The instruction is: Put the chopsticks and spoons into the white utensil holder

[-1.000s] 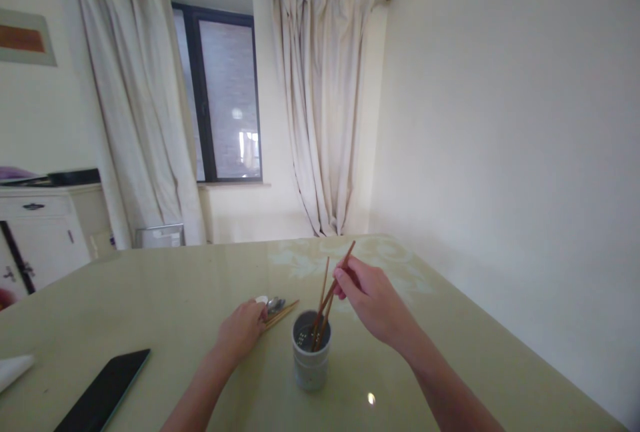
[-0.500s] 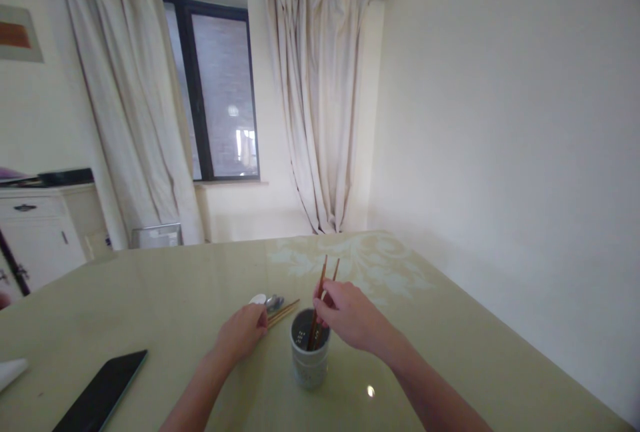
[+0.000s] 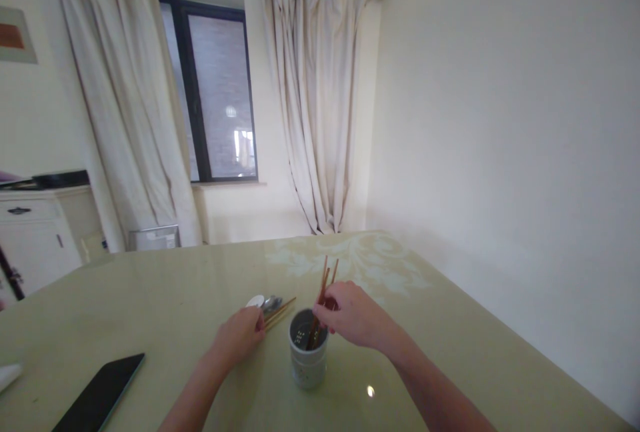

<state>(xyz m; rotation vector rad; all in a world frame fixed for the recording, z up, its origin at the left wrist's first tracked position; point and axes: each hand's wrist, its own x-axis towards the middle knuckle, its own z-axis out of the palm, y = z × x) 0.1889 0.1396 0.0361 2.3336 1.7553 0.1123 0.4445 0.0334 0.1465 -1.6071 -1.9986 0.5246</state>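
A round grey-green utensil holder (image 3: 309, 369) with small drain holes in its bottom stands upright on the table. Several brown chopsticks (image 3: 326, 277) lean inside it, tips rising above its right rim. My right hand (image 3: 356, 314) is closed around them just over that rim; how many lie within its fingers is hidden. To the left of the holder, my left hand (image 3: 240, 333) rests low at the table with fingers closed on the near ends of more chopsticks (image 3: 280, 312), which point away to the right. Metal spoons (image 3: 271, 303) and a white spoon (image 3: 256, 301) lie just beyond that hand.
A dark flat tablet or phone (image 3: 100, 395) lies on the greenish tabletop (image 3: 165, 299) at the lower left, with a white object (image 3: 10, 373) at the left edge. A wall (image 3: 510, 139) borders the table's right side; curtains (image 3: 320, 99) and a window are behind.
A third chopstick tip now shows above my right hand, which has stayed over the holder. My left hand keeps its place by the lying chopsticks. The view has shifted slightly.
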